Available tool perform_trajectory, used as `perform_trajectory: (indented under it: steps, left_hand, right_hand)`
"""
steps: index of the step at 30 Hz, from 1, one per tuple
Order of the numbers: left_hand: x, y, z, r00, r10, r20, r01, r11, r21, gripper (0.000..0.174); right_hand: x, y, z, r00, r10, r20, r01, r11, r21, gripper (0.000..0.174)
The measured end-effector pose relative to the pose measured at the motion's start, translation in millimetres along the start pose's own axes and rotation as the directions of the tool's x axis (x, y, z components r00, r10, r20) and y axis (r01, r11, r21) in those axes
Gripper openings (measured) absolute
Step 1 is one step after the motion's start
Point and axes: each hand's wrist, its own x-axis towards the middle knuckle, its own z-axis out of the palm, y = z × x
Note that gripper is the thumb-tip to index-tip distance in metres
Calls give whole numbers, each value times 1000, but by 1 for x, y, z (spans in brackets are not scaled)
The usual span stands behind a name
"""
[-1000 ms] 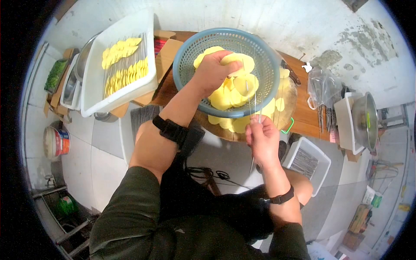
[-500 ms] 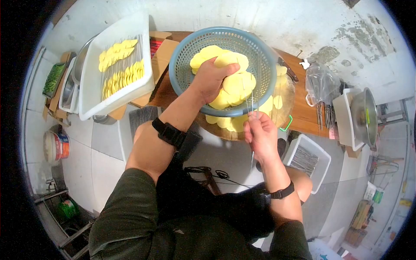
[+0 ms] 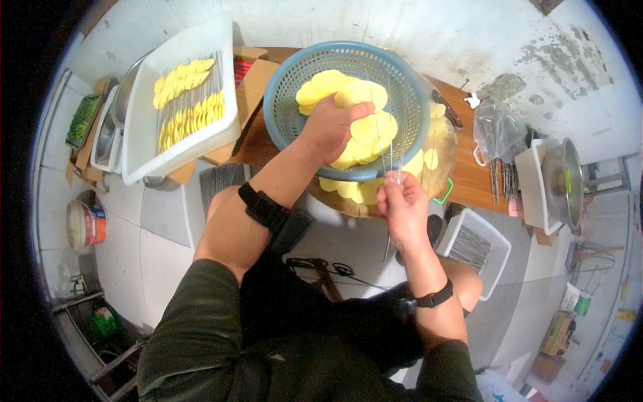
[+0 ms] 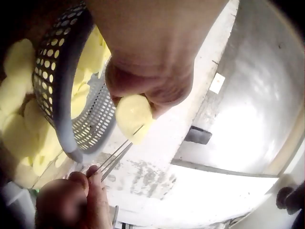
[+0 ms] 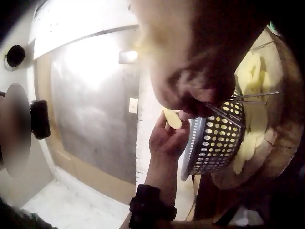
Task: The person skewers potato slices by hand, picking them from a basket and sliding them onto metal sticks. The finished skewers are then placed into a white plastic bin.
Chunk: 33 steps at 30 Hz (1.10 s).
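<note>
My left hand [image 3: 327,130] reaches over the blue-grey plastic colander [image 3: 281,74] and grips thin yellow slices, which look like potato. One slice [image 3: 362,95] stands above the thumb and another slice [image 3: 373,127] shows below it. In my right hand [image 3: 406,209], thumb and fingers pinch several thin metal skewers [image 3: 387,244] just outside the near rim. Their upper ends run up over the colander. From the left wrist, a skewer tip meets the face of the held slice [image 4: 133,114]. More slices lie in the colander, partly hidden by the left hand.
Slices lie on the round wooden board [image 3: 442,144] beneath the colander, with a knife [image 3: 454,119] behind. A white tub [image 3: 144,144] at left holds skewered slices. Loose skewers fill a low white bin [image 3: 495,258] at right. A plastic bag [image 3: 499,130] and metal bowl [image 3: 566,181] stand farther right.
The slice below the left thumb was curved and tilted a second ago and now shows flatter. Both hands keep their holds and have shifted only slightly.
</note>
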Motion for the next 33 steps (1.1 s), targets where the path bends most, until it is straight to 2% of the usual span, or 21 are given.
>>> perform_trajectory:
  steps: [14,17,25,33]
  left_hand:
    - [2,4,-3,999,-47,22,47,999,-15,30]
    - [1,6,-3,999,-53,10,52,996,70,30]
    - [7,-2,-11,996,-75,50,80,990,-113,28]
    - [5,0,-10,996,-75,52,81,990,-114,29]
  right_hand:
    - [1,-2,2,999,46,14,-46,998,34,11]
    - [1,-2,2,999,48,25,-49,997,64,11]
    - [3,-4,3,998,58,12,-58,998,17,11]
    - [4,-4,4,997,66,36,-68,997,48,11]
